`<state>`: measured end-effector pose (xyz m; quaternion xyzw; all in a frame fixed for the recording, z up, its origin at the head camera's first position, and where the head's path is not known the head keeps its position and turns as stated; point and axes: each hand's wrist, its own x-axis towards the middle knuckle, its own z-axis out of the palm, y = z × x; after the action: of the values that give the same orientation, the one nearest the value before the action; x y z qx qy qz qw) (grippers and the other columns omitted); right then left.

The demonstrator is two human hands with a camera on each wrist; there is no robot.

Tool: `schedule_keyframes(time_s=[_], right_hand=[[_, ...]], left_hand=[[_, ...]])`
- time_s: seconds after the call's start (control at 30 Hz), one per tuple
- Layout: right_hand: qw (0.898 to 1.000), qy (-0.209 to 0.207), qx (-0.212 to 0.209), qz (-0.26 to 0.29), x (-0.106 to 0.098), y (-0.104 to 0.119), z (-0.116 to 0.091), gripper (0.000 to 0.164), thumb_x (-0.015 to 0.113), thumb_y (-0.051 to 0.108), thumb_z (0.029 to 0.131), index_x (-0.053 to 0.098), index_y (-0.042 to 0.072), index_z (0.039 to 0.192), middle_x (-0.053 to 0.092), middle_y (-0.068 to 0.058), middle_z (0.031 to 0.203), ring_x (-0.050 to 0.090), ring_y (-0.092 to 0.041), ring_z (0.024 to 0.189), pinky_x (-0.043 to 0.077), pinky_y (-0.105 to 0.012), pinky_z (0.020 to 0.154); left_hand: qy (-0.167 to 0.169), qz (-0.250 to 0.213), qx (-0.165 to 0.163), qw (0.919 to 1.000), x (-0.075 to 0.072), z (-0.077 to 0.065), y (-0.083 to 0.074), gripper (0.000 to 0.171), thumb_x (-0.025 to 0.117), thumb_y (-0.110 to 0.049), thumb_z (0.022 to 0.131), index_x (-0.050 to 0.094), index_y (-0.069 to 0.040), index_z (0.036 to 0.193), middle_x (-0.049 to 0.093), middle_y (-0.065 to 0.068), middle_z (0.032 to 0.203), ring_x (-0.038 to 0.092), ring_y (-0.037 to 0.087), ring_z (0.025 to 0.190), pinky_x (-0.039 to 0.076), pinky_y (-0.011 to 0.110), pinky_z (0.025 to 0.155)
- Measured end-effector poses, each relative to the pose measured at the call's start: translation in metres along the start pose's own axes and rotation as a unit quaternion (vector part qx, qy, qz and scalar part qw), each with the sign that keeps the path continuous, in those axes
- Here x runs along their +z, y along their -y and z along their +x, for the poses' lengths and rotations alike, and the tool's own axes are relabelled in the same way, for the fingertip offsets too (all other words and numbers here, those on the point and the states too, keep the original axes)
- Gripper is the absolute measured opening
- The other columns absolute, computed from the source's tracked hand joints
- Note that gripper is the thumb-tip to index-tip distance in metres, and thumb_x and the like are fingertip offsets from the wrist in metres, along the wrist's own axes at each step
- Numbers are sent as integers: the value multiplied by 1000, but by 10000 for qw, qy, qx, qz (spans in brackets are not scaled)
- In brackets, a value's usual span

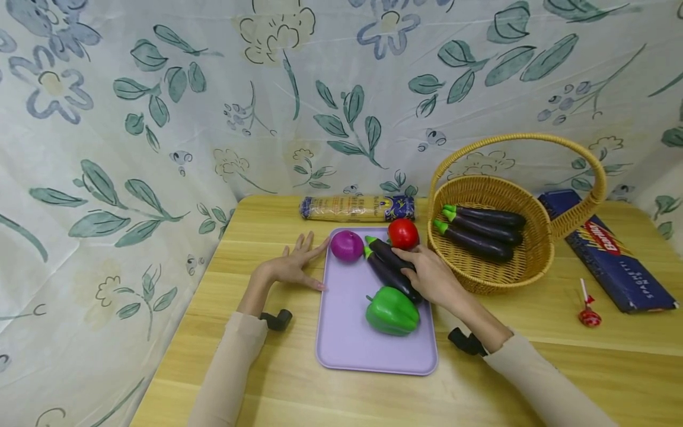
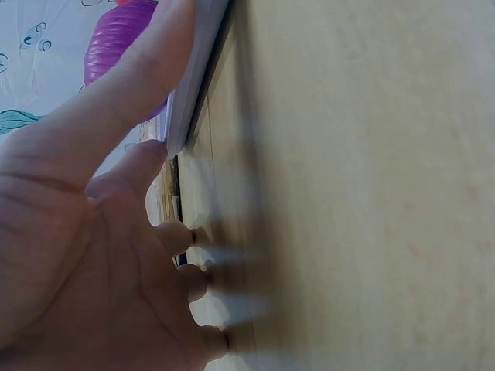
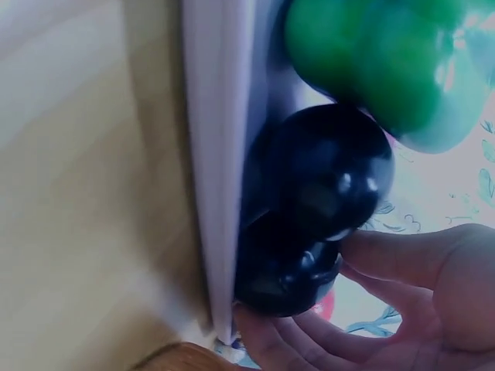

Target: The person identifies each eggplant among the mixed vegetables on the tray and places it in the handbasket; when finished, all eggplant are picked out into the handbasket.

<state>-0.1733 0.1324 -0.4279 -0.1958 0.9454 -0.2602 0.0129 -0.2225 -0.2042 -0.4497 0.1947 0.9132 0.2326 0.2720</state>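
Eggplant [image 1: 385, 252] by the tomato [image 1: 403, 233] could squirt loose tbh, since your right hand [image 1: 436, 277] pinches shiny, probably slick skin, left hand [image 1: 290, 265] splayed at the tray [image 1: 347, 350].

The yellowish wood-grain surface [image 1: 290, 373] before me carries a lavender rectangular tray [image 1: 344, 332], golden wicker basket [image 1: 480, 191], long yellow-and-blue packet [image 1: 354, 209], blue spaghetti box [image 1: 619, 267] and round red lollipop [image 1: 589, 317].

Draped behind and at both sides with white floral fabric [image 1: 213, 89], printed with blue-petalled flowers [image 1: 388, 26] and green leaf sprays [image 1: 354, 105]. Gently creased in places. Bordering a light wood-grain surface [image 1: 299, 391], banded in honey and tan. Lit softly, with blurred shadows across the wood.
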Motion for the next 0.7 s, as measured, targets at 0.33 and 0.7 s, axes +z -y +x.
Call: schedule_keyframes(time_s=[0.33,0.7], right_hand=[[9999,79,-104,-47,-22,12,-1,49,67,9,89,57,13,136,60,-15,101,47,-19,73,40,-23,54],[9992,179,-305,-186,-84,15,-9,47,65,15,91,56,25,137,62,-11,103,48,-23,82,37,-31,67]], left_hand=[[18,15,23,10000,-1,-1,-2,110,74,-56,76,-2,-39,154,-28,13,158,-29,34,146,-15,66,115],[12,15,7,10000,0,-1,-2,110,73,-57,76,-3,-39,153,-27,13,159,-29,34,146,-14,65,115]])
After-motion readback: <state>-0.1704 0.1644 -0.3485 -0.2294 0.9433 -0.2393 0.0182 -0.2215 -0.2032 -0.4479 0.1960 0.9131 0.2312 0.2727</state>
